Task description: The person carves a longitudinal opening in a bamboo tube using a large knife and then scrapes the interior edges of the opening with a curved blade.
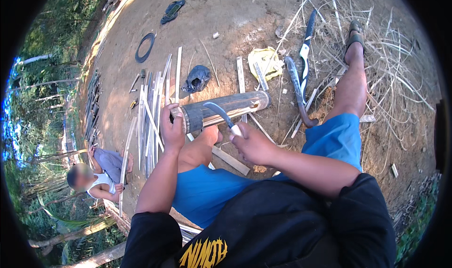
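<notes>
A long dark cylinder (242, 100), bound round with pale bamboo slats at its near left end, lies across in front of me. A lengthwise gap in its side shows lighter slats. My left hand (173, 130) is closed round its left end. My right hand (254, 144) grips the pale handle of a curved knife (219, 110). The hooked blade points up and left, over the cylinder's side; whether it touches cannot be made out. My bare left foot (214, 134) is beneath the cylinder, partly hidden by it.
Bamboo strips (149, 122) lie in a bundle at left. Beyond the cylinder are a black plastic bag (197, 78), a yellow bag (264, 63), a coil (145, 48) and a sandal (173, 11). A long blade (296, 82) and a saw (306, 47) lie at right, near shavings (381, 56). Another person (101, 176) sits far left, holding a strip.
</notes>
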Tool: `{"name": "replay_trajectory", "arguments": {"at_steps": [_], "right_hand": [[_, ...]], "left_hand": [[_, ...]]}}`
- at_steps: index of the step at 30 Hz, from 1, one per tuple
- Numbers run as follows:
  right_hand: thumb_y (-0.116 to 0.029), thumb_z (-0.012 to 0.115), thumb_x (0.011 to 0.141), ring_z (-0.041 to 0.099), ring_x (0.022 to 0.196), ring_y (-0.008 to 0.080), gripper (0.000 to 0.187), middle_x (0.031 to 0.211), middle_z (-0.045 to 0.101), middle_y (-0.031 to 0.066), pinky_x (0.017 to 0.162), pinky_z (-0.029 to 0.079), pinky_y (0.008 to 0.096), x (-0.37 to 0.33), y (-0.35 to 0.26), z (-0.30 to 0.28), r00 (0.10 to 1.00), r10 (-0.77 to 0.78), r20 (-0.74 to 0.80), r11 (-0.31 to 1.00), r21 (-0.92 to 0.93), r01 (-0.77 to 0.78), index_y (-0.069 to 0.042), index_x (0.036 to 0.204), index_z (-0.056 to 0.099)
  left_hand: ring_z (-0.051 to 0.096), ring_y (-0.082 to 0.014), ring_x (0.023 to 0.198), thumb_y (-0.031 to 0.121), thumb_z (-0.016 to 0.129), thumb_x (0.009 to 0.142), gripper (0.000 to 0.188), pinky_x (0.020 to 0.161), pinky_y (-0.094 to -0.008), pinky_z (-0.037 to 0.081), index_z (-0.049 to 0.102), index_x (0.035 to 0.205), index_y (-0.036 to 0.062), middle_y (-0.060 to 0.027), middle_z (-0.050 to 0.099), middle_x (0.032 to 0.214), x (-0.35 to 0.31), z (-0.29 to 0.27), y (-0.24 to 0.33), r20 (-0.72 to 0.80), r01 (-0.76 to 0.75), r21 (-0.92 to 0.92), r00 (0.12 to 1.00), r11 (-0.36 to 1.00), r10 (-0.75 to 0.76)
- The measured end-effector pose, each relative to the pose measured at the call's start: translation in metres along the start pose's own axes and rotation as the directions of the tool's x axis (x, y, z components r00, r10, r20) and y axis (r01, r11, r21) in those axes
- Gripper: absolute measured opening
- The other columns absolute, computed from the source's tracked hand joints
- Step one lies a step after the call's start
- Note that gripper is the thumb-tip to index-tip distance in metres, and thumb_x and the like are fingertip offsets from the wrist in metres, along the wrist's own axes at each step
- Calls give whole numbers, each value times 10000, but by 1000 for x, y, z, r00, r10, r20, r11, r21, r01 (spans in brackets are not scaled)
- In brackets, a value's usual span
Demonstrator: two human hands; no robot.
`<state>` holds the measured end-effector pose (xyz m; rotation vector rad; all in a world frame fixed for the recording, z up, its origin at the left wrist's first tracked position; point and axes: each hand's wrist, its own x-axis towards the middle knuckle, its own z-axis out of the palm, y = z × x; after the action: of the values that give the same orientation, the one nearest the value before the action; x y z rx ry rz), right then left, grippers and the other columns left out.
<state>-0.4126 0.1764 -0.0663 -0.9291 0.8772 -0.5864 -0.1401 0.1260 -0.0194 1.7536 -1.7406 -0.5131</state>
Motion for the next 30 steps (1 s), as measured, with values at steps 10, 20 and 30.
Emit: {"name": "replay_trajectory", "arguments": {"at_steps": [10, 20, 30], "right_hand": [[-178, 530, 1026, 458, 547, 96, 218, 736, 483, 2, 471, 393, 281, -14, -5, -10, 995, 52, 87, 998, 41, -55, -42, 1176, 451], [-187, 521, 1040, 418, 532, 88, 137, 747, 468, -2, 460, 363, 278, -17, -3, -13, 995, 36, 98, 997, 60, -42, -76, 1088, 456], [-201, 531, 1038, 426, 535, 78, 174, 760, 483, -5, 464, 371, 276, -22, -4, -15, 991, 86, 105, 993, 69, -94, -66, 1125, 465]], "left_hand": [[558, -286, 1167, 131, 551, 890, 438, 1051, -388, 400, 543, 1298, -25, -173, 584, 1228, 1, 5, 0, -26, -44, -15, 999, 999, 43], [514, -308, 1252, 141, 540, 848, 452, 1112, -406, 355, 568, 1265, -30, -184, 567, 1275, -2, 1, -1, 24, -135, -123, 990, 983, 139], [513, -322, 1285, 149, 554, 861, 420, 1132, -425, 346, 607, 1240, -24, -192, 573, 1310, -3, 1, 7, 15, -162, -119, 986, 980, 165]]}}
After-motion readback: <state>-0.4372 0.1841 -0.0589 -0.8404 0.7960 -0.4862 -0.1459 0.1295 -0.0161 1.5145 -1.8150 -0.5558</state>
